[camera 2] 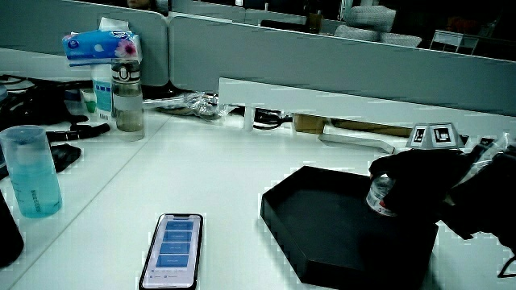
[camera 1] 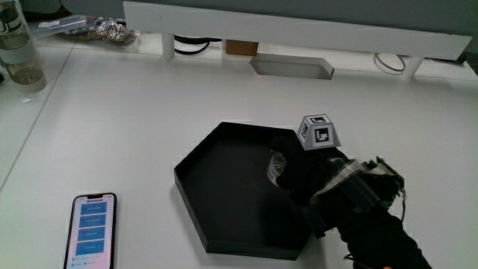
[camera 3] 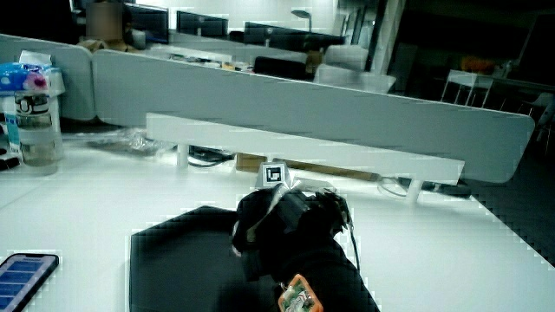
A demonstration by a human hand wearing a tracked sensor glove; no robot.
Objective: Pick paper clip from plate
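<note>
Fingers (camera 1: pixel 287 166) curled on a small pale object (camera 1: pixel 275 169) (over the plate (camera 1: pixel 216 190))

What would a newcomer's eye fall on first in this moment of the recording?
The black hexagonal plate in the middle of the white table, with the hand in its black glove over it, curled on a small pale object that may be the paper clip. Next, the lit phone lying flat beside the plate, at the table's edge nearest the person.

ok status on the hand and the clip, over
Black gloved hand over the black hexagonal plate, grip curled around a small pale object, likely the clip. Smartphone on the table beside the plate, nothing in the way.
</note>
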